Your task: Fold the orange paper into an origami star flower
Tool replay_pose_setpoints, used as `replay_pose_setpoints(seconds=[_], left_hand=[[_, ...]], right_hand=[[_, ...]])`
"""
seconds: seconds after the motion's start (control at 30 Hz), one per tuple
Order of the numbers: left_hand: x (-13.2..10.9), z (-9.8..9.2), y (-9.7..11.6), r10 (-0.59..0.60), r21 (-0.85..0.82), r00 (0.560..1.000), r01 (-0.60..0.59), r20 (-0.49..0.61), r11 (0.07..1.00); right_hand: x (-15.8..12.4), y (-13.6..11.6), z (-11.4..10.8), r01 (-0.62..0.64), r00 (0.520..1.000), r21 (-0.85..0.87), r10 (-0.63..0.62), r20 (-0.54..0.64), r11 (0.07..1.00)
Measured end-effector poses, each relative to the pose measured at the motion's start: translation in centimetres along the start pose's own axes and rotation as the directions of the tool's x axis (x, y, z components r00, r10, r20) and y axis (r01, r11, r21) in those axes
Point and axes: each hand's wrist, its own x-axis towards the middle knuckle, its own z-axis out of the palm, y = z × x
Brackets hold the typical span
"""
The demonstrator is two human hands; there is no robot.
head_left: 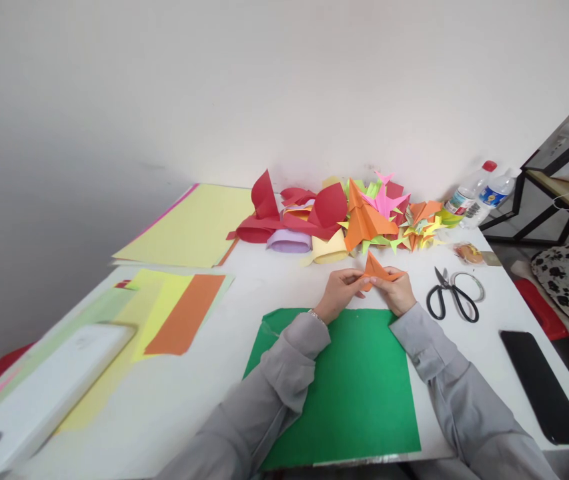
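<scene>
An orange piece of folded paper (375, 267), pointed at the top, is held up between both my hands. The fingers of my left hand (340, 291) pinch its left side. On the right side, my right hand (397, 291) grips it with the thumb in front. Beneath my wrists lies a green sheet (359, 387), flat on the table, with its upper left corner creased. Just beyond the hands is a heap of folded paper pieces, with a large orange paper plane (365, 217) and a pink folded piece (385, 200) among them.
Black-handled scissors (451, 297) and a tape roll (470, 287) lie to the right, near a black phone (544, 387). Two bottles (467, 193) stand at the back right. Curled red paper (264, 210), yellow sheets (194, 223), an orange strip (181, 315) and a white device (49, 393) are leftward.
</scene>
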Motion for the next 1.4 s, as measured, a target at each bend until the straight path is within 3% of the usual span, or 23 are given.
replay_pose_setpoints(seconds=[0.27, 0.53, 0.73, 0.9, 1.1, 1.4], left_hand=[[0.2, -1.1, 0.4, -0.083, 0.024, 0.989, 0.081, 0.121, 0.996], [0.3, -0.8, 0.2, 0.009, 0.076, 0.996, -0.016, 0.087, 0.997], [0.4, -0.9, -0.4, -0.026, -0.023, 0.999, 0.026, 0.021, 0.999], [0.4, -0.8, -0.3, -0.003, -0.026, 1.0, 0.003, -0.011, 1.0], [0.1, -0.5, 0.2, -0.089, -0.105, 0.983, 0.107, 0.161, 0.989], [-0.1, -0.8, 0.9, -0.187, 0.015, 0.935, 0.191, 0.303, 0.981]], right_hand=[[-0.2, -0.6, 0.0, -0.021, 0.999, -0.086, 0.023, 0.026, 0.996], [-0.2, -0.5, 0.0, -0.041, 0.995, -0.07, 0.048, 0.089, 0.997], [0.0, -0.9, 0.3, -0.008, 0.987, 0.095, -0.007, 0.16, 0.995], [-0.3, -0.8, 0.4, 0.055, 0.975, -0.178, -0.015, 0.221, 0.983], [-0.6, -0.6, 0.3, 0.114, 0.974, -0.26, -0.057, 0.218, 0.959], [-0.7, -1.3, 0.3, 0.075, 0.977, -0.232, -0.025, 0.212, 0.97]])
